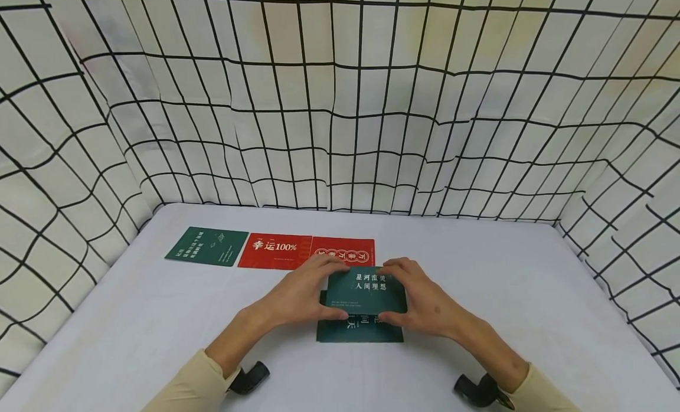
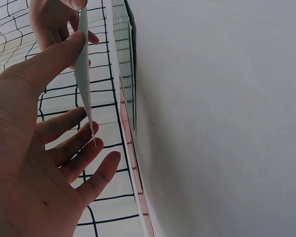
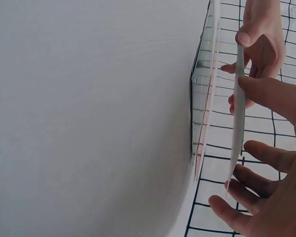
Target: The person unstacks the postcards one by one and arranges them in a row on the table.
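Observation:
A dark green card [image 1: 366, 303] with white Chinese lettering is held between both hands, raised over the table. My left hand [image 1: 303, 294] pinches its left side, thumb on the near edge and fingers at the far edge. The right hand [image 1: 425, 300] grips the right side in the same way. Seen edge-on in the left wrist view, the held card [image 2: 83, 69] is thin and slightly bowed. Below it, another green card [image 1: 334, 334] lies on the table, partly covered in the head view, its lettering turned sideways.
Farther back on the white table [image 1: 478, 258], a green card [image 1: 207, 247], a red card [image 1: 273, 252] and a second red card [image 1: 350, 245] lie in a row. White walls with a black grid [image 1: 361, 114] enclose the back and sides. Black wrist devices [image 1: 252, 376] sit near both sleeves.

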Motion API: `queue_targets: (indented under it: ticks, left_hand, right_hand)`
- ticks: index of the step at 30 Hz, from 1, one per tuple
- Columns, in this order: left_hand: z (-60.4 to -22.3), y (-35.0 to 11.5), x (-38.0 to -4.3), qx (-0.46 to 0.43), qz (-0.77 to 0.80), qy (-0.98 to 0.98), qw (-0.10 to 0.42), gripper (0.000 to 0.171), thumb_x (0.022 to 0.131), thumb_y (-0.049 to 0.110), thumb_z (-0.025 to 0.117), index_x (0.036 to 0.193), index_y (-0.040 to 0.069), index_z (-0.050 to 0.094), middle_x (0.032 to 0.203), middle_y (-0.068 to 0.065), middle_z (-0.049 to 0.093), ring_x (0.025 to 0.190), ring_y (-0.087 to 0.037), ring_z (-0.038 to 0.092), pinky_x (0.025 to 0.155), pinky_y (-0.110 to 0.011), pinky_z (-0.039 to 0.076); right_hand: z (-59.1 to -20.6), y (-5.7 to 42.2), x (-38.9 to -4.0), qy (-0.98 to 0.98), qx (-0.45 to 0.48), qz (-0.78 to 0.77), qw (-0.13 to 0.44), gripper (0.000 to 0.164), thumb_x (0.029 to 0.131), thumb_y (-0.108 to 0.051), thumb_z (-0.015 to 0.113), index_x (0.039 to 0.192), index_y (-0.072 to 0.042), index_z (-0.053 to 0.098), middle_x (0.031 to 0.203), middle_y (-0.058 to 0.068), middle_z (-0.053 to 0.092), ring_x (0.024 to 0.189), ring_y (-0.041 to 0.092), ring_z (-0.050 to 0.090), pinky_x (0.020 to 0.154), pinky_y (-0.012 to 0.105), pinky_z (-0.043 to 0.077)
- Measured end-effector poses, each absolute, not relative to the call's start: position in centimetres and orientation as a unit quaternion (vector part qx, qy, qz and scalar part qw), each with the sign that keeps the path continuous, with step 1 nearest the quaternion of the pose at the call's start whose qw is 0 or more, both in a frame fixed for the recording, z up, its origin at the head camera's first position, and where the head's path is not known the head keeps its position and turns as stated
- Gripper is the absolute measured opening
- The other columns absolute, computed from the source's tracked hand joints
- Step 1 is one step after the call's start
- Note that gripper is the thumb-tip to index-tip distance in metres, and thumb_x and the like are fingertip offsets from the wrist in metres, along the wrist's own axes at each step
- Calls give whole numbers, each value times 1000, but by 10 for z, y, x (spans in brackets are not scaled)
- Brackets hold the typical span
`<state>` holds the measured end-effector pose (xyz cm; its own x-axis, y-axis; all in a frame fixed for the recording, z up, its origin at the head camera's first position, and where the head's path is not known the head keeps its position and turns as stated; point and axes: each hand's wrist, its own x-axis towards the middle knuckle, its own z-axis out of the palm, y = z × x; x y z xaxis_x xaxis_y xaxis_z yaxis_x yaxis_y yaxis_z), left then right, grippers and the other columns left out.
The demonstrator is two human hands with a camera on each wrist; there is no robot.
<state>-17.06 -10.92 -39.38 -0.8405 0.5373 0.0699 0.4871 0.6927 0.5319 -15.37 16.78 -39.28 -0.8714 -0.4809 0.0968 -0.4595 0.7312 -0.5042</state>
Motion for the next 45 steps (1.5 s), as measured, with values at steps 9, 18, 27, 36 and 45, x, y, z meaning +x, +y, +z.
queue_targets:
  ticks: [9,18,27,36,45]
  left_hand:
    - [-395,-105,-177,268,284,920,32,82,77,44,90,148,20,56,154,-4,50,144,-23,45,101,-42,60]
    - [-395,-97,-186,258,291,921,19,85,77,42,90,150,18,55,154,-4,50,146,-23,44,98,-41,62]
    - [-395,-92,-191,251,286,925,13,85,77,43,90,150,17,55,156,-6,49,146,-26,43,105,-44,58]
    - [-394,-89,-192,247,290,925,14,84,77,43,90,150,17,55,156,-5,49,146,-25,43,104,-43,59]
    - [-394,-84,-197,258,296,920,16,83,80,42,88,151,16,53,157,-5,48,147,-24,43,105,-43,58]
  right_hand:
    - [-395,169,-156,938,-197,-285,-16,86,78,-31,92,151,-16,49,162,14,38,147,40,44,109,56,53]
    - [-393,171,-158,920,-142,-364,1,92,83,-18,88,157,-6,34,156,20,37,139,41,51,109,54,54]
    - [-392,175,-161,911,-97,-402,0,86,88,-17,84,158,-5,34,149,21,51,122,36,65,100,48,60]
    - [-390,180,-167,852,-47,-519,54,78,96,-9,74,159,-3,28,136,25,57,102,26,77,86,34,65]
    - [-391,187,-171,816,-43,-574,48,70,97,-5,71,157,-3,34,122,24,65,87,20,77,80,28,65]
